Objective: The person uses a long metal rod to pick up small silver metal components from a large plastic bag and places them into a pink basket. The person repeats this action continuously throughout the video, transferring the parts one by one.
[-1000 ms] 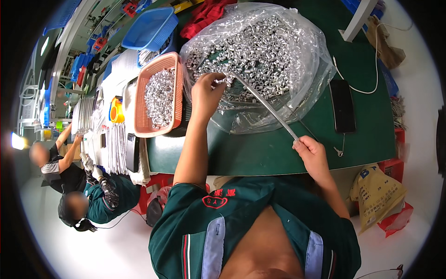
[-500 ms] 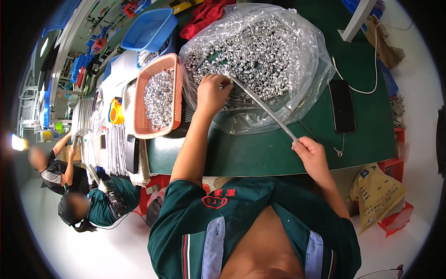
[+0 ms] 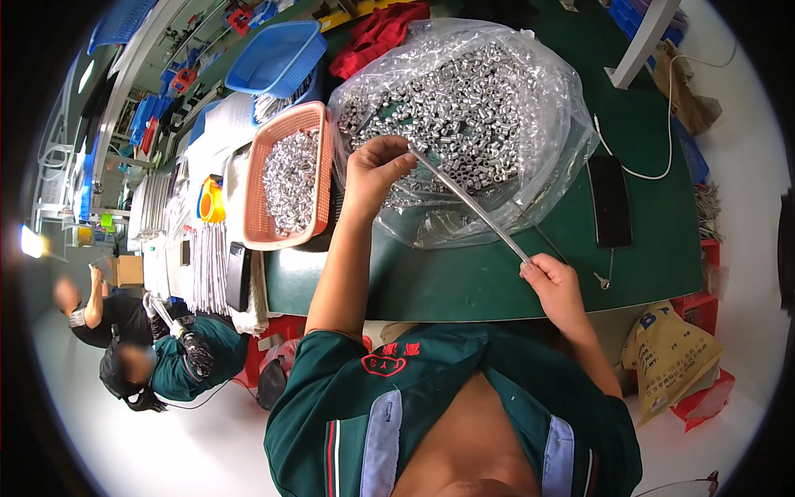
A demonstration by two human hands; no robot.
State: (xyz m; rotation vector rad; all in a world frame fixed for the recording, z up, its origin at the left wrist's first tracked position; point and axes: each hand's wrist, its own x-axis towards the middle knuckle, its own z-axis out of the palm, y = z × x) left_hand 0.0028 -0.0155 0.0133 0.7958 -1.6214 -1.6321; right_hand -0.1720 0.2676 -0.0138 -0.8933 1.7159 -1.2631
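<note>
I'd say I'm threading: my right hand (image 3: pixel 553 286) fingers pinch the thin metal rod (image 3: pixel 469 201), left hand (image 3: pixel 374 168) fingers pinch small metal sleeves (image 3: pixel 464 99) in the plastic bag (image 3: pixel 546 149) on the tabletop (image 3: pixel 497 273); next, align bore to tip.

The desk (image 3: pixel 646 166) is dark green. On it a clear plastic bag (image 3: pixel 546 74) is heaped with shiny silver metal sleeves (image 3: pixel 472 91), and a thin rod (image 3: pixel 472 203) is silver-grey too. The slotted basket (image 3: pixel 319 178) is salmon-orange, filled with the same silver parts; the basket behind (image 3: pixel 277 54) is bright blue. A black phone (image 3: pixel 609 199) has a white cable (image 3: pixel 654 124). A red cloth (image 3: pixel 377 33) lies at the far edge. The shirt (image 3: pixel 331 398) is dark green with pale blue panels and a red emblem.
</note>
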